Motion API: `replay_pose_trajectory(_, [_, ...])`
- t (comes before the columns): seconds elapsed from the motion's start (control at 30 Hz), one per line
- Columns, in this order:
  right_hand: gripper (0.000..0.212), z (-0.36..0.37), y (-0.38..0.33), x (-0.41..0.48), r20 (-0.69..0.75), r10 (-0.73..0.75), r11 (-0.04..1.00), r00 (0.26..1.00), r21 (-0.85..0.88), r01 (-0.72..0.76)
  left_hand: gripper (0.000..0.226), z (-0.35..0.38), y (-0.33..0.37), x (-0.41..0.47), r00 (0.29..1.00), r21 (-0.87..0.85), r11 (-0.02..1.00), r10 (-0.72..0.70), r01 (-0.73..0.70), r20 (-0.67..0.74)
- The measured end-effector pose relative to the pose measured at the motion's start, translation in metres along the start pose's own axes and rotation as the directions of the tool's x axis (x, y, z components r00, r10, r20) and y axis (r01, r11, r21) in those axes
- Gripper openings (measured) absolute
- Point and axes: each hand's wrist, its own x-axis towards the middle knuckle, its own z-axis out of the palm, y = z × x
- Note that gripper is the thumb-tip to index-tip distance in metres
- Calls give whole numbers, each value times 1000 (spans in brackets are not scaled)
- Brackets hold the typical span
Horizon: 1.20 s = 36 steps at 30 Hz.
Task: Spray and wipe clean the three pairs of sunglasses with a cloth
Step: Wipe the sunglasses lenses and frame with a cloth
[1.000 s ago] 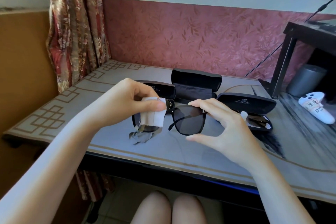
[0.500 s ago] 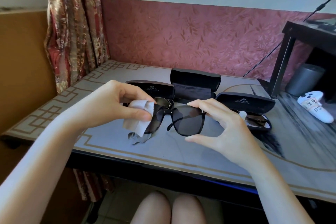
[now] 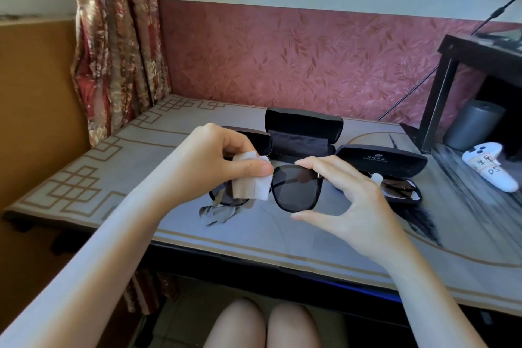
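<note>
While you hold the dark sunglasses [image 3: 296, 192] in the air just above the front of the surface [image 3: 254, 237], each hand has one end of them. Your left hand [image 3: 214, 158] pinches a small pale cloth [image 3: 254, 178] between thumb and fingers, folded over the lens on that side so that only its lower edge shows beneath. Your right hand [image 3: 347, 195] grips the other end of the frame, with the index finger lying along the top rim, the other fingers curled at the hinge, and the thumb stretched out just below the lens; whether the thumb touches the rim cannot be told. Behind the glasses, three black cases sit on the surface. The left case [image 3: 260, 140] is mostly hidden by your left hand, and the middle case [image 3: 303, 127] stands open with its lid upright. The right case [image 3: 381, 159] is open too, with a second pair of sunglasses [image 3: 398, 186] lying in it. Further right lie a white game controller [image 3: 491, 169] and a grey cylinder [image 3: 474, 124] under a black stand [image 3: 440, 93]. A patterned curtain [image 3: 113, 37] hangs at the far left.
</note>
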Motion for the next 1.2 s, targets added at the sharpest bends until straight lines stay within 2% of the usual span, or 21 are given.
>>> replay_pose_trajectory(0.1, [52, 0, 1, 0, 7, 2, 1000, 1000, 7, -2, 23, 1, 2, 0, 1000, 30, 1000, 3, -3, 21])
replay_pose_trajectory(0.27, [54, -4, -1, -1, -7, -4, 1000, 1000, 25, 5, 13, -12, 3, -1, 995, -18, 1000, 7, -5, 99])
replay_pose_trajectory(0.4, [55, -5, -1, 0, -20, -9, 1000, 1000, 28, 9, 12, -23, -1, -2, 997, -80, 996, -31, 37, 77])
replay_pose_trajectory(0.57, [55, -5, -1, 1, -28, -13, 997, 1000, 81, 15, 16, -33, -9, -4, 997, -155, 985, -65, 71, 44])
replay_pose_trajectory(0.8, [59, -9, 2, 2, -33, -38, 989, 999, 143, 43, 20, -43, -19, -8, 989, -162, 986, -24, 49, 149])
replay_pose_trajectory(0.87, [59, -9, 3, 2, -30, -47, 988, 998, 147, 51, 37, -46, -22, -10, 984, -152, 988, -8, 36, 179])
replay_pose_trajectory(0.93, [57, -8, 3, 2, -31, -37, 991, 999, 129, 41, 42, -46, -24, -10, 982, -147, 989, -4, 32, 190])
replay_pose_trajectory(1.07, [56, -5, 2, 2, -4, -10, 998, 1000, 55, 11, 19, -38, -20, -7, 990, -160, 987, 18, 5, 139])
replay_pose_trajectory(1.2, [55, -6, 1, 0, -8, -15, 999, 1000, 50, 15, 14, -27, -12, -4, 998, -130, 991, -5, 12, 55])
